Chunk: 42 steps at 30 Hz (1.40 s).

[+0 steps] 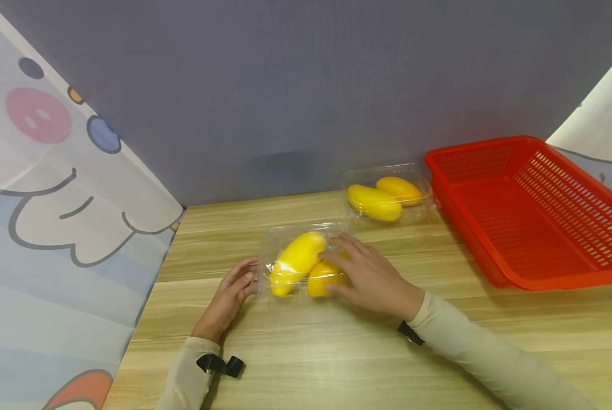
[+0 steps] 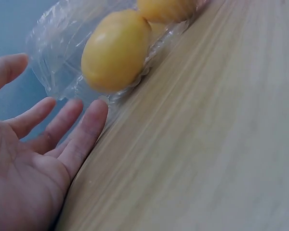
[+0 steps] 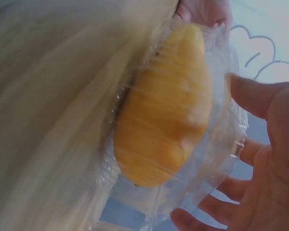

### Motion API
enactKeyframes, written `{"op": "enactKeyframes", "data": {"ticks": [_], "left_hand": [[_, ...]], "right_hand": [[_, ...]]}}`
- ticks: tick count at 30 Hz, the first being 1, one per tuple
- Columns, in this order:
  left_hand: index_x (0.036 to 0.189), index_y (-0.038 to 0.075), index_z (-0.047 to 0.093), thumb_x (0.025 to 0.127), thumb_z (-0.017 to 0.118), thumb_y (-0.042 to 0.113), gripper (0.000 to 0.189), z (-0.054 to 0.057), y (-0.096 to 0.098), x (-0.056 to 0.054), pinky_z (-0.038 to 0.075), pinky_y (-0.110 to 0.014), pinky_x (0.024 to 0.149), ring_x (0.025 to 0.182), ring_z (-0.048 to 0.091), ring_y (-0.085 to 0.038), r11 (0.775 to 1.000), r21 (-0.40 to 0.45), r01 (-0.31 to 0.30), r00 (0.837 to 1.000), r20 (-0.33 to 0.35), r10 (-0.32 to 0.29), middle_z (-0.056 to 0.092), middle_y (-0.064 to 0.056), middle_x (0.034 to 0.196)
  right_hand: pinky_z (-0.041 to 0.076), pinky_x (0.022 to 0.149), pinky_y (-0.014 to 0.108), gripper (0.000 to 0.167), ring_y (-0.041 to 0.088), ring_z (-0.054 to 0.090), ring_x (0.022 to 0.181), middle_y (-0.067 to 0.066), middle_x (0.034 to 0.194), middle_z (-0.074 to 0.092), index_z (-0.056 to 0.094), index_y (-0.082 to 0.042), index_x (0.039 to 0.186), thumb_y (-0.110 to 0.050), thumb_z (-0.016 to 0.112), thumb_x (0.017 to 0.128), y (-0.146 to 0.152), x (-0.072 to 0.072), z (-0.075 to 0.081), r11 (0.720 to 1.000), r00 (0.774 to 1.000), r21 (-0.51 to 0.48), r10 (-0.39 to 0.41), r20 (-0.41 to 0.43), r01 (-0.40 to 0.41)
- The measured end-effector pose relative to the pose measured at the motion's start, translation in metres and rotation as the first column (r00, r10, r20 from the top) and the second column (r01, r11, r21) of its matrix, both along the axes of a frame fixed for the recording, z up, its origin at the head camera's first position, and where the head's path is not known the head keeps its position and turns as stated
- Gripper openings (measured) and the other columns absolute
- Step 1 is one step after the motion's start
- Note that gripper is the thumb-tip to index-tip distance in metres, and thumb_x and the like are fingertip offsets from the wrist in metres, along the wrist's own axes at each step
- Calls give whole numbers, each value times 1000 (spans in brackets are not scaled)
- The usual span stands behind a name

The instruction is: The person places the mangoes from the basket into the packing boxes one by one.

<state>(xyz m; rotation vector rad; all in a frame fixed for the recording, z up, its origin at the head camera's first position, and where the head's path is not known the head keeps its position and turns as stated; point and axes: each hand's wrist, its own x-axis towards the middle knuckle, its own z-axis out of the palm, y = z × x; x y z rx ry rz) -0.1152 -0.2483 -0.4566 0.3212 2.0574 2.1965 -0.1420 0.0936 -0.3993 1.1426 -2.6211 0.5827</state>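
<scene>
A clear plastic clamshell box with two yellow mangoes inside, a long one and a more orange one, lies between the hands on the wooden table. My left hand is at its left end, palm turned toward it; in the left wrist view the fingers are relaxed and spread beside the plastic. Over the right end is my right hand, its fingers spread along the lid. In the right wrist view the thumb comes up to the box's edge, and the fingers look loosely bent around its end.
A second clear box with two mangoes stands farther back, against the grey wall. To its right is a red perforated plastic basket. Cartoon-printed panels border the table's sides.
</scene>
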Motion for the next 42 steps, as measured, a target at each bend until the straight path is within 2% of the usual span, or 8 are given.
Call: {"op": "enactKeyframes", "data": {"ticks": [7, 16, 21, 24, 27, 31, 35, 42], "left_hand": [[127, 15, 55, 108, 39, 13, 26, -2, -1, 0, 58, -25, 84, 99, 65, -7, 995, 74, 71, 997, -36, -69, 63, 5, 115], [122, 16, 61, 109, 34, 16, 30, 0, -1, 1, 57, -24, 86, 98, 66, -6, 989, 63, 136, 989, -64, -132, 67, 6, 111], [114, 16, 66, 110, 30, 16, 36, 1, -2, 1, 56, -23, 83, 91, 66, -6, 984, 44, 172, 983, -76, -168, 70, 7, 99], [107, 16, 67, 109, 32, 15, 35, 1, -1, 2, 54, -23, 77, 84, 66, -8, 985, 5, 171, 983, -69, -170, 71, 6, 91], [103, 16, 67, 108, 36, 13, 31, 1, -1, 2, 52, -23, 72, 79, 65, -8, 986, -32, 164, 985, -56, -166, 71, 6, 86], [101, 17, 68, 107, 39, 11, 30, 1, -1, 3, 49, -24, 69, 77, 65, -9, 985, -59, 162, 985, -51, -165, 72, 7, 84], [98, 17, 69, 107, 38, 10, 32, 2, -1, 4, 46, -25, 66, 76, 64, -8, 982, -69, 176, 982, -65, -180, 72, 7, 82], [93, 15, 70, 104, 40, 6, 34, 3, -1, 4, 40, -27, 57, 65, 56, -7, 979, -60, 194, 979, -47, -197, 73, 7, 76]], "right_hand": [[40, 111, 60, 56, 41, 35, 146, 12, 153, 44, 57, -20, 139, -46, 69, 91, -4, -7, -6, 999, 1000, -35, -13, 17, 13], [37, 117, 51, 52, 36, 39, 143, 13, 147, 48, 61, -17, 134, -40, 73, 89, 5, -12, 2, 995, 997, -95, 39, 67, -32], [40, 113, 52, 60, 34, 39, 143, 15, 152, 42, 56, -16, 138, -42, 74, 87, 10, -11, 9, 995, 990, -94, -6, 143, 20], [45, 108, 55, 78, 37, 43, 140, 17, 155, 37, 44, -15, 147, -50, 74, 85, 12, -10, 11, 992, 970, -72, -83, 230, 102], [52, 97, 56, 94, 38, 56, 126, 18, 155, 38, 30, -16, 155, -59, 72, 82, 16, -10, 13, 984, 933, -36, -152, 326, 173], [51, 96, 58, 103, 39, 61, 120, 18, 157, 37, 23, -17, 158, -62, 73, 80, 23, -13, 19, 981, 893, -2, -173, 416, 192], [48, 102, 57, 98, 35, 59, 123, 16, 158, 37, 27, -16, 157, -52, 77, 81, 28, -17, 21, 989, 895, -24, -119, 430, 143], [53, 98, 49, 90, 27, 66, 112, 14, 157, 39, 30, -16, 156, -43, 78, 84, 28, -19, 19, 991, 888, -77, -62, 456, 108]]}}
